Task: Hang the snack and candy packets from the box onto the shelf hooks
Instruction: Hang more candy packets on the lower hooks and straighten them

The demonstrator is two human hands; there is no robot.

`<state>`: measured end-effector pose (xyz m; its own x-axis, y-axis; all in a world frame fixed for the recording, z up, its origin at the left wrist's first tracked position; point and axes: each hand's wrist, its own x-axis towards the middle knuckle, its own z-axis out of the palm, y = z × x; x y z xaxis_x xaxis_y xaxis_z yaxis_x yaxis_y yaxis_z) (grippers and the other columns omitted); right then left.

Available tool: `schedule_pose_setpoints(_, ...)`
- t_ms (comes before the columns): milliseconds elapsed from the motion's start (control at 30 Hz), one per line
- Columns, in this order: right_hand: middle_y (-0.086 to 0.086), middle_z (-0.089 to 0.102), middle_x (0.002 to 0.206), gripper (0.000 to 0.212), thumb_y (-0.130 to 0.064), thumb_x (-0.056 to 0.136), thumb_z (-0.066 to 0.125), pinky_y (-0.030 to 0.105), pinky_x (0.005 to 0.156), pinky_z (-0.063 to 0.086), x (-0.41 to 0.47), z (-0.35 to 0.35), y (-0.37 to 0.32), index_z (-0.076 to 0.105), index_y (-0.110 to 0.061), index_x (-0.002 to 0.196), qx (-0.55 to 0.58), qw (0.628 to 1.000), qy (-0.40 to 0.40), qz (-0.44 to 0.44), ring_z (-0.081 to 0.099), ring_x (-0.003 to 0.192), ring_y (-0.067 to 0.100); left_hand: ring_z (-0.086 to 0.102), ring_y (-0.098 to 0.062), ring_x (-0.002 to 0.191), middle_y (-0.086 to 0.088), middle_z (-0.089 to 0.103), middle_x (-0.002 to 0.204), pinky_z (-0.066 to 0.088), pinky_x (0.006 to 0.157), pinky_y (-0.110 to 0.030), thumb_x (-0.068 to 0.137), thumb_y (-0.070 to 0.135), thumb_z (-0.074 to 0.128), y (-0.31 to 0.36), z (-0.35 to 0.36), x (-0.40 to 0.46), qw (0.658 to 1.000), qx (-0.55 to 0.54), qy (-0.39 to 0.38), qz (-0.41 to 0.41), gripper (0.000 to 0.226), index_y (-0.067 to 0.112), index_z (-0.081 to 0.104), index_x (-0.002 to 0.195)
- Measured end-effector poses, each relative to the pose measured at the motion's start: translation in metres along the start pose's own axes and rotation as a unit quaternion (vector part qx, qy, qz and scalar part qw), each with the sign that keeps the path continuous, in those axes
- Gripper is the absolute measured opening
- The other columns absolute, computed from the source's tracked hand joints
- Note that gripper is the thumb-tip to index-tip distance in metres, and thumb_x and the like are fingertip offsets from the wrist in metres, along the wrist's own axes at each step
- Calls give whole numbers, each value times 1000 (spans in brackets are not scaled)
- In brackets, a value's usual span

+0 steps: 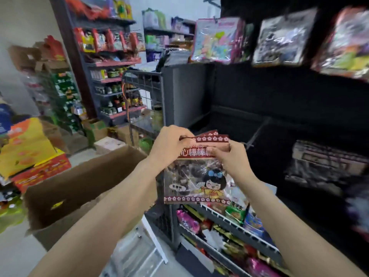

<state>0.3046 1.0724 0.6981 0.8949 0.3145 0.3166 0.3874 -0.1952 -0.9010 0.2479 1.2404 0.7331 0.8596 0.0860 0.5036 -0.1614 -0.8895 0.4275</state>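
Observation:
I hold up a lollipop packet (196, 176) with a red flowered header and a cartoon girl in yellow. A second header shows just behind its top. My left hand (169, 145) pinches the header's left end, and my right hand (229, 157) pinches its right side. The packet hangs in front of the black shelf panel (249, 92). A bare black hook (257, 132) juts out just right of the packet's top. The brown cardboard box (83, 182) stands open at lower left; its inside is hidden from here.
Hung packets (217, 40) line the top of the black panel, and another packet (327, 162) hangs at right. Below are wire-fronted shelves of snacks (229, 222). More store shelves (111, 76) and stacked cartons (34, 148) stand at left.

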Motion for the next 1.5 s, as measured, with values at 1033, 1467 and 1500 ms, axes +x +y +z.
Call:
schedule_pose_setpoints(1033,8,71,78,27,-28,91,63,34,77,56,-97,-246,95,66,-8,72,191,935,154,257,68,76,22,66,-15,91,7,72,98,53,77,-32,91,37,57,225,170,-19,993,85,-86,-2,20,32,72,104)
schedule_pose_setpoints(1467,13,73,91,22,-27,94,57,44,90,54,-80,-246,102,66,-8,86,203,913,194,295,69,89,26,63,-25,90,-1,71,99,48,74,-35,98,32,47,202,167,-23,983,174,-49,12,26,25,69,109)
schedule_pose_setpoints(1500,18,72,93,26,-26,95,56,44,90,53,-78,-246,102,67,-5,83,175,924,199,275,68,88,25,63,-25,89,0,71,97,47,72,-35,98,31,47,200,167,-24,983,176,-50,13,25,25,70,109)
